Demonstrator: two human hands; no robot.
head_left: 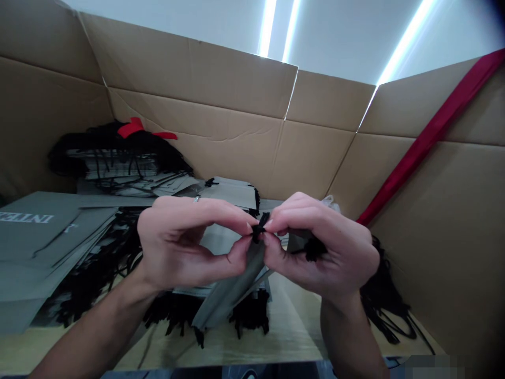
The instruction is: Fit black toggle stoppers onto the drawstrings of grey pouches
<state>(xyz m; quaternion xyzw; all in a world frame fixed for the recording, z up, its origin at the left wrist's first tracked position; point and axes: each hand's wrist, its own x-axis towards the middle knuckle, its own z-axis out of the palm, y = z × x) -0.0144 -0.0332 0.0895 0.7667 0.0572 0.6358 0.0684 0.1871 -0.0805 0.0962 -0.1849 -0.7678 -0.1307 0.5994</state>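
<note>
Between left hand (171,245) and right hand (335,250), black cord (258,230) in both tight fingertip pinches.

The left hand (173,252) pinches a black cord (258,230) from nine o'clock, the right hand (341,247) from three; a red strip (426,145) slants at two o'clock from it.

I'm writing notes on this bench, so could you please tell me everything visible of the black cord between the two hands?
The black cord looks like soft, matte textile. It is bunched into a small, knot-like cluster, with a short piece sticking up above. The left hand and the right hand pinch it from either side. It shows at the upper end of a tilted grey piece; how tightly it is tied cannot be told.
</note>
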